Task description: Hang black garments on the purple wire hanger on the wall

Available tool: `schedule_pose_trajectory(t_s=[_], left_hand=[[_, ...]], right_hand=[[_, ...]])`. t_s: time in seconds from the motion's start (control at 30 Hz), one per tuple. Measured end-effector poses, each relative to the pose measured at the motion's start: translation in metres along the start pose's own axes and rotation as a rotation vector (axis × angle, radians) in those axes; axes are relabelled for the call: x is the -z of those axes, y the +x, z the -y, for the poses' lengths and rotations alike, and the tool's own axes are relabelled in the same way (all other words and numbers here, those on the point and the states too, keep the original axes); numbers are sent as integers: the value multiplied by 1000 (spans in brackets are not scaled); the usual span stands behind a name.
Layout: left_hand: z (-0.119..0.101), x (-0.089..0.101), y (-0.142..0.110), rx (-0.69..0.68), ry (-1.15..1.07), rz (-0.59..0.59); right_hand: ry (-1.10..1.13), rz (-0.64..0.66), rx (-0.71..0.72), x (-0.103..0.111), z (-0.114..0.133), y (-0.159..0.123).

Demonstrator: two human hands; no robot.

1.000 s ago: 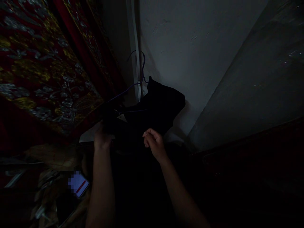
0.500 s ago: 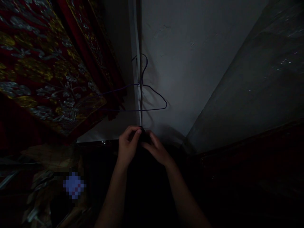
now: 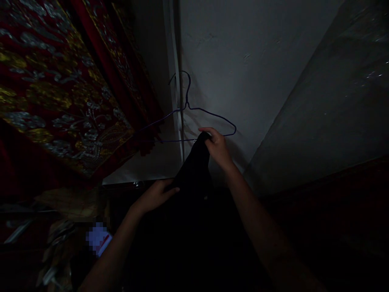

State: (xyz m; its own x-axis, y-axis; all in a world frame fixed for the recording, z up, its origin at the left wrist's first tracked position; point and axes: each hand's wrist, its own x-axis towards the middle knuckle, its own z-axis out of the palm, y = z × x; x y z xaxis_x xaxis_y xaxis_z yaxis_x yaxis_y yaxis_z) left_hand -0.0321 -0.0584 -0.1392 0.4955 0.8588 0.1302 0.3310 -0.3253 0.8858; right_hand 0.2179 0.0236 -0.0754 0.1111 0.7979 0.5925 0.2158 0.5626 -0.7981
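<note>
A dark wire clothes hanger (image 3: 211, 113) hangs by its hook from a pale strip running down the wall. My right hand (image 3: 217, 146) pinches the upper end of a black garment (image 3: 194, 168) at the hanger's bottom bar, near its right part. Lower and to the left, my left hand (image 3: 159, 194) is closed on the edge of the same garment, thumb on top. The cloth stretches between the two hands and falls into darkness below. Its kind cannot be made out, and whether it passes over the bar is unclear.
Red cloth (image 3: 75, 89) with gold and silver embroidery hangs at the left, overlapping the hanger's left end. A grey wall (image 3: 243, 73) lies behind. Assorted clutter, with a blurred bluish-white item (image 3: 99, 239), sits at the lower left.
My right hand has risen to the hanger's bar, lifting the black garment. My left hand has shifted down and left. The hanger has turned, so its right side looks wider.
</note>
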Motion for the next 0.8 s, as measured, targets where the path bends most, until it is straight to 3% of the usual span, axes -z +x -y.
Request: schedule_pose_trajectory(t_s=[0.17,0.3,0.37,0.47,0.57,0.67,0.8], left_hand=[[0,42,-7,90,165,-26],[13,81,-11,183,142,-75],[11,97,-8,145,164,-166],[-14,113,3,-72,363,-292],[-58,114,19,-259,642,-279],[-96,101,34,-351,704,-287],[-111,89,56,-391,704,-446]], right_hand=[[-151,115,-227,-1,-29,9],[-360,95,-144,31,-20,5],[-437,72,-94,48,-10,5],[-498,42,-74,65,3,6],[-512,41,-83,66,11,0],[-428,114,-100,54,16,-16],[-301,242,-42,42,26,-40]])
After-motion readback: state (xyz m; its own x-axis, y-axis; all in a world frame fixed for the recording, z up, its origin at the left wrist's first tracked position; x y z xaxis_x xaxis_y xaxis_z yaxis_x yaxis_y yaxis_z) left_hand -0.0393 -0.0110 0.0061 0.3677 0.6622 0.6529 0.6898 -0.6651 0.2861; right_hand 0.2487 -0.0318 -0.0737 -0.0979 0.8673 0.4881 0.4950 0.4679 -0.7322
